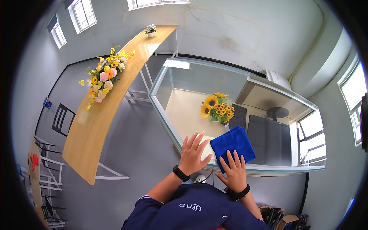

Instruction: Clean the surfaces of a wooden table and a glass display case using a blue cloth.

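A folded blue cloth (232,144) lies on the glass top of a display case (191,80), close to its near edge. My right hand (234,172) rests flat on the lower part of the cloth, fingers stretched out and not gripping it. To its left, my left hand (194,153) is held with fingers spread and nothing in it, over the near edge of the glass. Whether it touches the glass I cannot tell. Black bands circle both wrists. Sunflowers (216,107), a keyboard (239,116) and a dark monitor (269,138) show through the glass beyond the cloth.
A long wooden table (97,130) stands to the left, bearing a large flower arrangement (103,78) and a small potted plant (150,30). Beside it is a black chair (63,119). At the lower right, a cardboard box (287,221) sits on the floor.
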`<state>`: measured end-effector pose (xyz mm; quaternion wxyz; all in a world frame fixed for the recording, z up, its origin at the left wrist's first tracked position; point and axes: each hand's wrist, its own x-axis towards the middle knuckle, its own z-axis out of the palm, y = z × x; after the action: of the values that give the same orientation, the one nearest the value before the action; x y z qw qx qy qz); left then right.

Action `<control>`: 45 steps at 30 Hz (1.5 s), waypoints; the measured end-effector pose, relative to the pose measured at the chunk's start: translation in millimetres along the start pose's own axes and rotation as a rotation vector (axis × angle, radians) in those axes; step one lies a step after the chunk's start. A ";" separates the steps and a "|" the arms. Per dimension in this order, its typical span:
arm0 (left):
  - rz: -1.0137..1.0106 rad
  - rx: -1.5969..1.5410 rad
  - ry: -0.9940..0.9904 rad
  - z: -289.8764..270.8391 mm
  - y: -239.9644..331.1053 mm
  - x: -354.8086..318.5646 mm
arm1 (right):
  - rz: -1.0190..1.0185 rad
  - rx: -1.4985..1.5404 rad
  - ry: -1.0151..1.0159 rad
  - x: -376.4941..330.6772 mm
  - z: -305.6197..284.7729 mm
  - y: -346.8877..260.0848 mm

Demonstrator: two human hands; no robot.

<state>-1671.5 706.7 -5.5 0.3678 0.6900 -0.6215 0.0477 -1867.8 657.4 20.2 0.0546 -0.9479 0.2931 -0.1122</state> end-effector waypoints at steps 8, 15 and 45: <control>0.051 0.079 -0.074 0.0 3.3 2.0 | -0.048 0.012 0.022 6.3 -1.4 -1.7; 0.052 0.077 -0.058 -0.9 5.1 2.6 | -0.102 0.060 0.028 9.1 2.6 -5.9; 0.014 0.145 -0.040 3.0 5.8 2.8 | -0.084 0.080 0.184 4.6 9.8 1.0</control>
<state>-1677.2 702.9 -3.7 0.3040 0.7113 -0.6285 0.0816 -1862.2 654.3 11.4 0.0604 -0.9421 0.2522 -0.2124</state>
